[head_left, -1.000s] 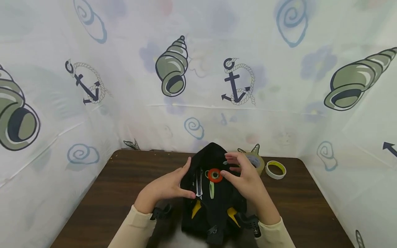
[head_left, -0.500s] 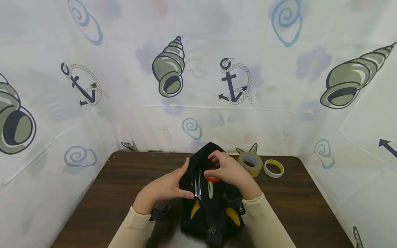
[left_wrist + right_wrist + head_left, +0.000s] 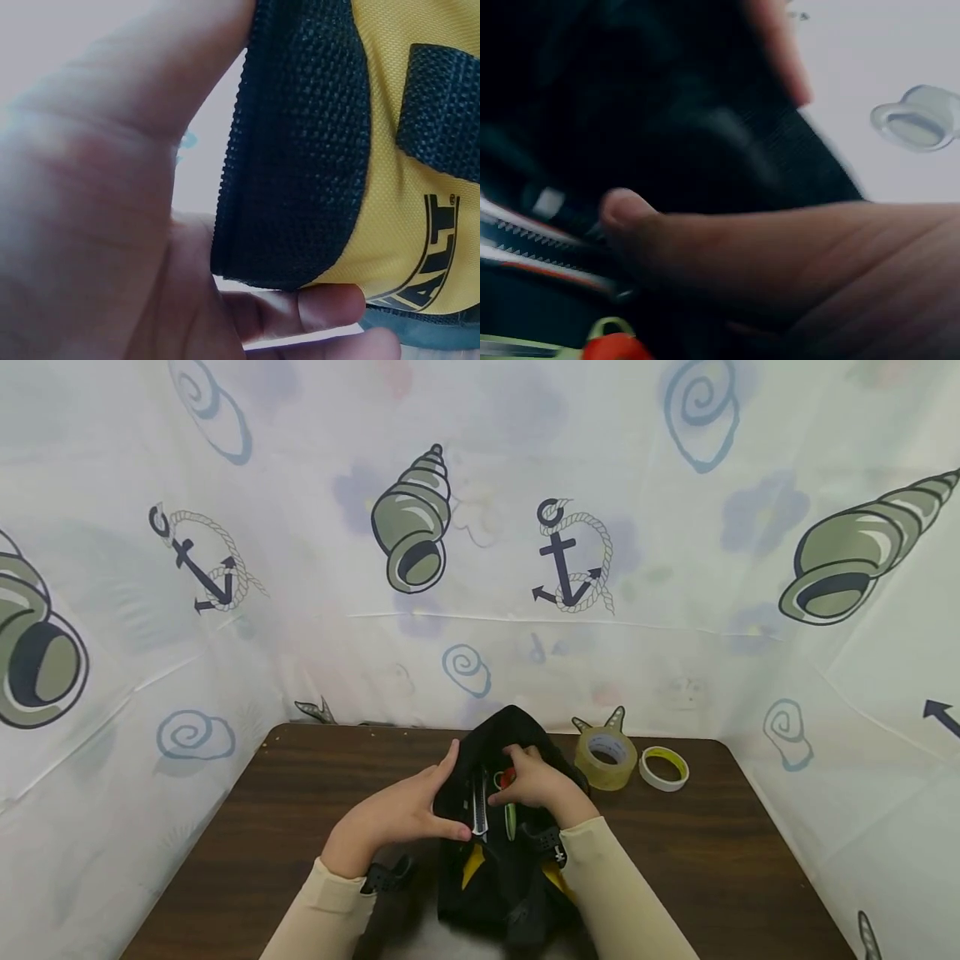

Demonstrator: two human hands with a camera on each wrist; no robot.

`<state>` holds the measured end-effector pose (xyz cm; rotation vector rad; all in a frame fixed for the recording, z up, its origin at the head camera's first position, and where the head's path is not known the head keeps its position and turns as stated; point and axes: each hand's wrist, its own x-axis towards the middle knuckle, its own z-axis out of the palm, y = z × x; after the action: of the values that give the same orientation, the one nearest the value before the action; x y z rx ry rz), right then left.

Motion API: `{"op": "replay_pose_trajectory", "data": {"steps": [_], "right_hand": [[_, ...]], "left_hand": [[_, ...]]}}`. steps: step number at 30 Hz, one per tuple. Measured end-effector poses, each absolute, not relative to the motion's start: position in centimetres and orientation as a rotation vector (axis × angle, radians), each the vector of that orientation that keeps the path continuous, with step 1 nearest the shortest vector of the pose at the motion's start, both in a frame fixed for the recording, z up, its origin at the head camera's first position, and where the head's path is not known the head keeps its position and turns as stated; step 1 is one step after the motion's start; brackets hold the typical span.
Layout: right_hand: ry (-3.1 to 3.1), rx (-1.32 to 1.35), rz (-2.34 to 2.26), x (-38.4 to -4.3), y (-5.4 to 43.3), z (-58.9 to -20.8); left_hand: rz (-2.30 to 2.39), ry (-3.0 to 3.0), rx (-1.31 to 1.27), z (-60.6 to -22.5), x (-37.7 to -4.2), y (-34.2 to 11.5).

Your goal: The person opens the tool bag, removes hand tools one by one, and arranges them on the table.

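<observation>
A black tool bag (image 3: 510,731) stands on the table with its mouth facing up. Its yellow side (image 3: 390,195) carries partly hidden lettering. My left hand (image 3: 397,810) holds the bag's left edge, thumb at the mouth and fingers curled round the outside. My right hand (image 3: 542,787) reaches into the mouth, thumb and fingers apart; in the right wrist view, its thumb (image 3: 630,210) lies against the dark fabric. Beside that hand are a silver tool (image 3: 480,802) with a toothed slot, a red round thing (image 3: 508,775), partly covered, and a light green strip (image 3: 511,821).
Behind the bag on the right lie a roll of clear packing tape (image 3: 611,777) and a white tape roll (image 3: 663,783) with a yellow inside. Patterned cloth (image 3: 480,635) closes off the back and sides of the brown table (image 3: 300,827).
My right hand has moved left and then down into the bag's mouth, covering much of the red round thing. My left hand stays on the bag's left edge.
</observation>
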<state>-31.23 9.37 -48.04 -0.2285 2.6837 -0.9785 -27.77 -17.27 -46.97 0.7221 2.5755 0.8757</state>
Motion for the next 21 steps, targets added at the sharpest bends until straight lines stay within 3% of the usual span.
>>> {"op": "replay_pose_trajectory", "data": {"steps": [21], "right_hand": [[2.660,-0.154,-0.989,-32.0,9.4,-51.5]], "left_hand": [[0.896,2.560,0.705,-46.9,-27.9,-17.5]]}}
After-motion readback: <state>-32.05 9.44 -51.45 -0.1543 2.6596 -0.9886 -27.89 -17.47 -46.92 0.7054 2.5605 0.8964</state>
